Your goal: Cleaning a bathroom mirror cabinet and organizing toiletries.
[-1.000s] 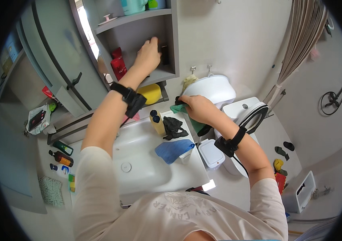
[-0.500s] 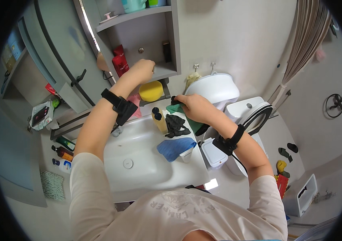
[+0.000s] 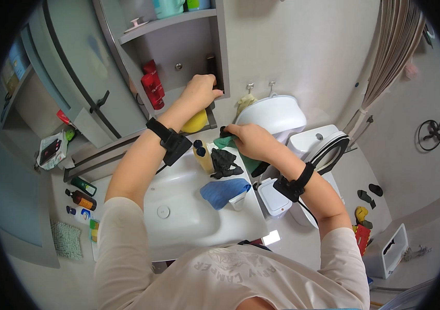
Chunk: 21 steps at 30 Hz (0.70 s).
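Observation:
My left hand (image 3: 199, 92) reaches into the right side of the grey wall shelf (image 3: 174, 23), in front of a dark slim bottle (image 3: 211, 64). Its fingers are bent in and the thumb points right; what lies within them is hidden. Over the back right corner of the white washbasin (image 3: 181, 235), my right hand (image 3: 251, 140) is closed on a green cloth (image 3: 224, 141). A small black piece (image 3: 223, 130) shows at its fingertips, its kind unclear. Close below are a crumpled black cloth (image 3: 225, 164), a pale yellow bottle (image 3: 205, 160) with a dark top, and a blue cloth (image 3: 224, 192).
A red tube (image 3: 152, 88) stands on the shelf, above a round yellow item (image 3: 194, 123). A white basin (image 3: 277, 111) hangs from a wall hook. Right of the sink are a white bin (image 3: 274, 196) and a toilet (image 3: 312, 138); several bottles (image 3: 81, 199) stand at left.
My left hand has moved right along the shelf toward the dark bottle, its thumb now showing. The forearm now covers part of the round yellow item. My right hand stays nearly still.

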Available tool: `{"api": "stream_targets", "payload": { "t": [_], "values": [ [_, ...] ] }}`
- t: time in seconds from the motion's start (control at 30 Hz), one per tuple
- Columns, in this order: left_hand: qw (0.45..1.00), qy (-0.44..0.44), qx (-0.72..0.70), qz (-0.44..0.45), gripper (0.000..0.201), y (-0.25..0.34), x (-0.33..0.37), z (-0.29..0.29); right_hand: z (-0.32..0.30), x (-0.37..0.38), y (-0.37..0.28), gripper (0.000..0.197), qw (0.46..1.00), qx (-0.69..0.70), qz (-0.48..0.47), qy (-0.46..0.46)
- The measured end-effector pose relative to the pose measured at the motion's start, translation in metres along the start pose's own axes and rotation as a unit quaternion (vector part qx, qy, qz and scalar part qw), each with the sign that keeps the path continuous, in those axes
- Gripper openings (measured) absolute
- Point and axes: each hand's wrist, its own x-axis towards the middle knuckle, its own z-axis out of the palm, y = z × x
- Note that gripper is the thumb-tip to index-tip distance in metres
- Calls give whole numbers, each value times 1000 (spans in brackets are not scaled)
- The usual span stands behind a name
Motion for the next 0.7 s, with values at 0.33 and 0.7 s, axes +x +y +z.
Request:
{"api": "stream_targets", "payload": {
  "t": [0.33,0.7],
  "values": [
    [997,15,-73,-16,26,-24,-3,-11,-4,-1,-4,32,1000,-9,-5,-2],
    [994,63,-59,60,20,-16,-1,13,-7,2,-4,36,999,-30,10,-41]
  ]
}}
